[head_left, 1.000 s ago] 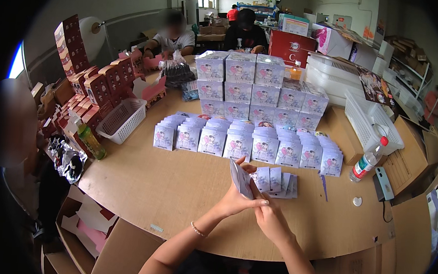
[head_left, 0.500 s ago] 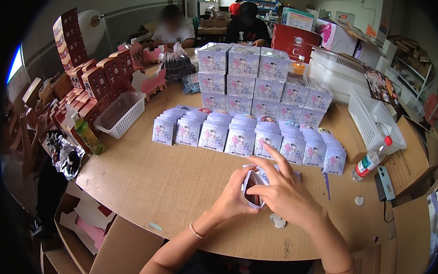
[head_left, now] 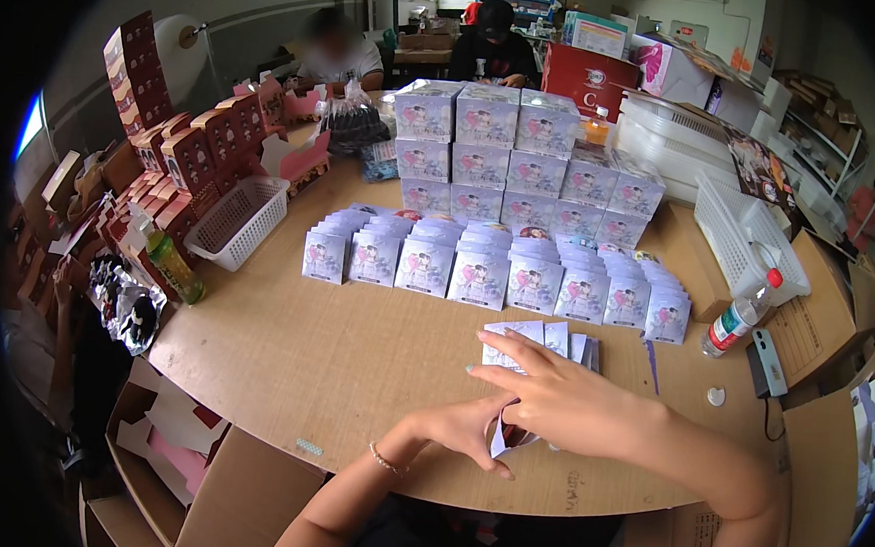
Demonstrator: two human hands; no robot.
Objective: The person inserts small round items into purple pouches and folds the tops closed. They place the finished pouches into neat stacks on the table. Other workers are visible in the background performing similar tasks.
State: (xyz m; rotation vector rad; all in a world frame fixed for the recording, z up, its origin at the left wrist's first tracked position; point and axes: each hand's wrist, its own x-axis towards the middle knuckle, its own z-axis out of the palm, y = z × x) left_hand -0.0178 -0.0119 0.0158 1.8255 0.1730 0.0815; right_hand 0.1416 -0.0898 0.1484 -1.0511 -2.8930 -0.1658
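Observation:
My left hand is closed round the side of a small paper packet, thumb below and fingers above. Something dark reddish shows in the packet's open mouth. Over it reaches my right hand, its upper fingers stretched out to the left and its lower part at the packet's mouth. Just beyond the right hand lie a few loose lilac packets, partly covered by it. Farther back stand several rows of matching lilac packets with printed figures; coloured round tops peek out behind some.
Behind the rows rises a stack of lilac boxes. Left are a white basket, a green drink bottle and red boxes. Right are a red-capped bottle, a power strip and a white disc. Two people sit across the table.
Both hands have shifted slightly down with the packet. My right hand has swung over it, fingers now pointing left, and uncovered the loose packets. A person's arm appears at the far left.

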